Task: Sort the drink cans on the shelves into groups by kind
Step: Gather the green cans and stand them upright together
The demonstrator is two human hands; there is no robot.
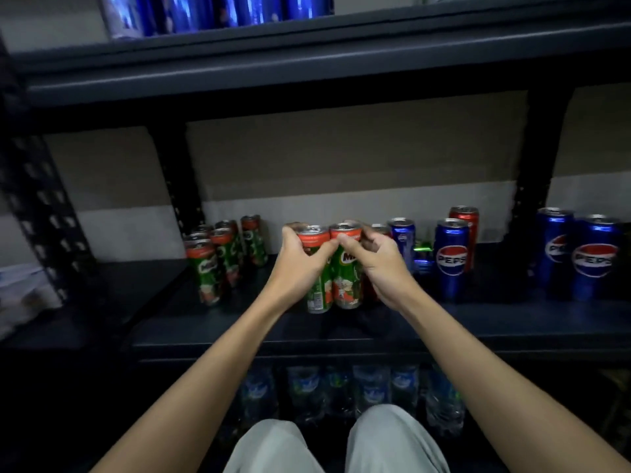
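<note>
At frame centre, the left hand (296,256) and right hand (377,259), fingers curled around two green Milo cans (336,285), gather them; next, probably, carrying them to the Milo group (222,257) at left.

Single head cam, wide-angle, facing forward and down into the shelving.
You're looking from close in front of the middle shelf (478,322), roughly at its level; your forearms enter from the bottom edge, knees below, upper shelf (307,63) overhead.
</note>
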